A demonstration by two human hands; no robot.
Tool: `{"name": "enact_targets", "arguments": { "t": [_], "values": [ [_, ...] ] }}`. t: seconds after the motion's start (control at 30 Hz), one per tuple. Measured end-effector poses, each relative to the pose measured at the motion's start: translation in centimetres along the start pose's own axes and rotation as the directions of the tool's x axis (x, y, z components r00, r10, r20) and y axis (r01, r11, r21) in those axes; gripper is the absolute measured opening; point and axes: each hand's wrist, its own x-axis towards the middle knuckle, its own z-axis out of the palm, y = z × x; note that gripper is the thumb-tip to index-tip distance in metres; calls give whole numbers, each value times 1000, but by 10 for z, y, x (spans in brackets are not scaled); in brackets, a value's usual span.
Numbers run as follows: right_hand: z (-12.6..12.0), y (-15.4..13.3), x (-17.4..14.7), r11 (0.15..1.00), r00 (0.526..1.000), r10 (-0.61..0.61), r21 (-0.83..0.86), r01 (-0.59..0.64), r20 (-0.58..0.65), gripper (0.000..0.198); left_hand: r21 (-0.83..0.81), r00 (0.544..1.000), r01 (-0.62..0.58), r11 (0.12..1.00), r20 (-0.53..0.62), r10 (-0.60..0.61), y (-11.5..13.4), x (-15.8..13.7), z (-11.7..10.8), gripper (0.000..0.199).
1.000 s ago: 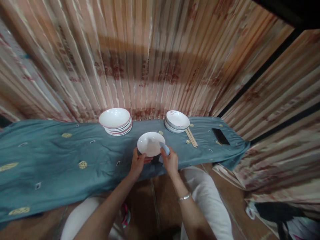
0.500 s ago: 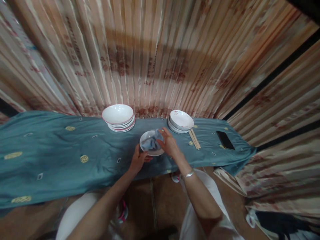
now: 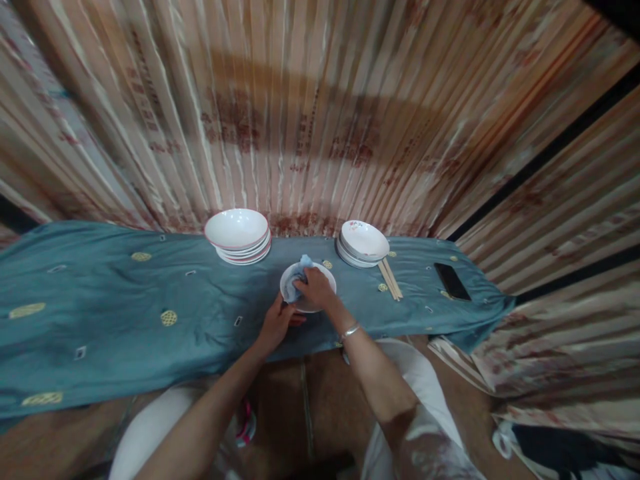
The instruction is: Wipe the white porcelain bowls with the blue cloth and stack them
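A white bowl [image 3: 327, 275] is at the near middle of the cloth-covered table. My left hand [image 3: 278, 320] grips its near left rim, thumb on top and fingers underneath. Inside the bowl my right hand [image 3: 316, 288] is closed on a light blue cloth [image 3: 296, 280], pressing it against the left part of the inner wall. One end of the cloth sticks up over the far rim. The fingertips of my right hand are partly hidden by the cloth.
A stack of red-rimmed white bowls [image 3: 237, 230] stands back left. Another stack of white bowls [image 3: 365, 241] is back right, with wooden chopsticks [image 3: 391, 280] beside it. A black phone [image 3: 451, 281] lies farther right on the teal tablecloth [image 3: 120, 293]. Pleated curtains [image 3: 280, 133] hang behind.
My right hand has moved left with the cloth, from the bowl's right rim to its left inner side. My left hand keeps its hold on the rim.
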Motion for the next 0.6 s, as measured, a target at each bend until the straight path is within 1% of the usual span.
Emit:
{"name": "enact_targets", "arguments": {
  "t": [0.13,0.27,0.4,0.53,0.6],
  "values": [
    [14,-6,1,997,999,-54,53,54,-2,36,12,1000,-23,1000,-14,23,-1,1,-1,54],
    [19,-5,-3,986,989,-146,89,142,31,34,9,1000,-18,1000,-10,18,1,-1,0,56],
    [15,0,-7,965,963,-252,106,241,98,31,13,1000,-3,1000,8,3,4,-3,1,60],
    [6,10,-14,933,920,-353,134,333,171,36,-1,999,24,1000,30,-24,6,-3,0,65],
    [-1,14,-17,922,900,-383,136,362,206,35,-22,998,39,999,47,-37,7,-3,-1,66]
  ]
}}
